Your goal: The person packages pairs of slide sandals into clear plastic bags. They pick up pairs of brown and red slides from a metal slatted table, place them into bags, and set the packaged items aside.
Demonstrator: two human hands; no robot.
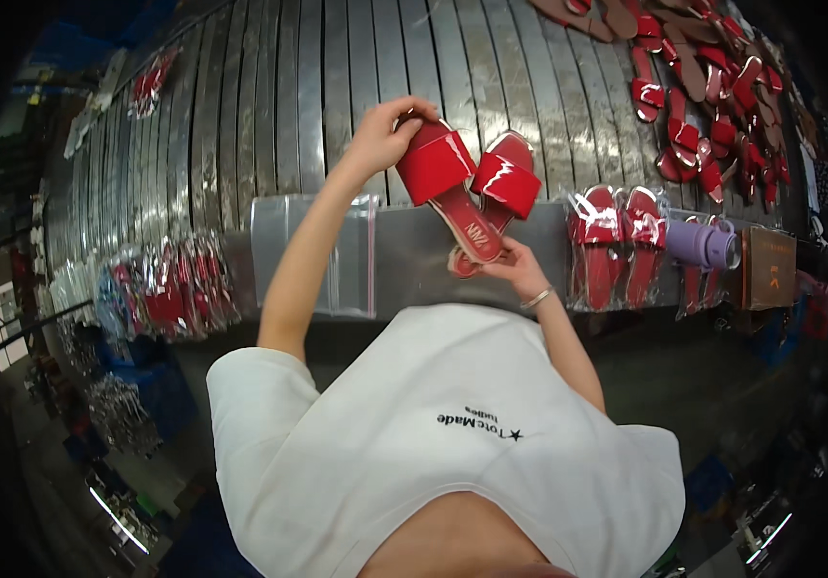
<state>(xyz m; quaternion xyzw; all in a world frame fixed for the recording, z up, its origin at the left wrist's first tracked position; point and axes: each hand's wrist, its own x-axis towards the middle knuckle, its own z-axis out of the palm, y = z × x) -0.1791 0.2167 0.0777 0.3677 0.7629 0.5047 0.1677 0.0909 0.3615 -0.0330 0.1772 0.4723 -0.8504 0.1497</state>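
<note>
Left slats [264, 111] free; sandal heap [722, 130] blocks right

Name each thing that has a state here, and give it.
Glossy red slide sandals in hand: unbagged, heels overlapping.
Left hand: gripping one sandal's toe end.
Right hand: pinching its heel end.
Clear rectangular plastic bag: flat, nothing visible inside.
Clear-bagged red sandals, right: side by side.
Loose red sandals, upper right: heaped, unbagged.
Clear-bagged red sandals, left: bunched together.
Purple cylindrical container: upright or lying, unclear.

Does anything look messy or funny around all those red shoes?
Yes: at the upper right, loose red sandals lie in a jumbled heap, pointing all ways, while the bagged pair sits neatly side by side. The purple cup beside that pair also looks odd among shoes.
</note>
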